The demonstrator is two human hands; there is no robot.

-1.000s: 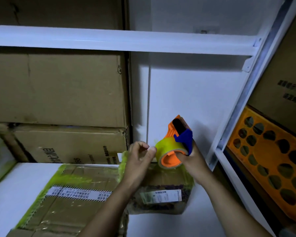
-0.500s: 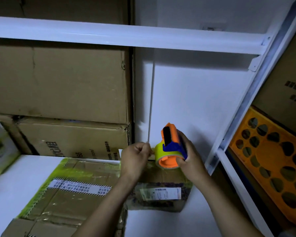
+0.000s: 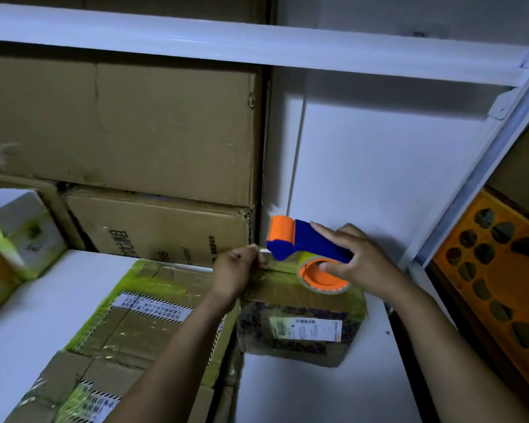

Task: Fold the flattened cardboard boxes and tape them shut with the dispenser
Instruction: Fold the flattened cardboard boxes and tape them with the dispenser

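Hands, two, both bare, both engaged.
- Left hand [image 3: 235, 270]: fingers curled tight, pinching the free end of the tape [image 3: 265, 255] at the far top edge of the small box [image 3: 300, 319].
- Right hand [image 3: 359, 264]: wrapped over the tape dispenser [image 3: 306, 244]. Its index finger lies straight along the blue body and its thumb is tucked into the orange core of the roll. The other fingers are hidden behind the tool.

Tape dispenser, one. It is blue and orange and held just above the small box's top face. Its long axis runs left to right, nearly level. The orange roller end points left toward the left hand, and the roll sits at the right end, under the palm. Only a short stretch of tape spans from its mouth to the left fingertips.

Small box, one. It is closed, banded in yellow-green tape, and carries a printed label [image 3: 306, 329] on the near face. It stands on the white shelf [image 3: 303, 392], against the back wall.

Flat taped carton [image 3: 141, 325], lower left, touching the small box. It carries two striped labels.

Large brown cartons, two, stacked at the back: upper [image 3: 135, 132], lower [image 3: 159, 227].

White-and-green box [image 3: 16, 239], one, far left.

Orange perforated tray [image 3: 498, 270], one, leaning at the right beyond the shelf post.
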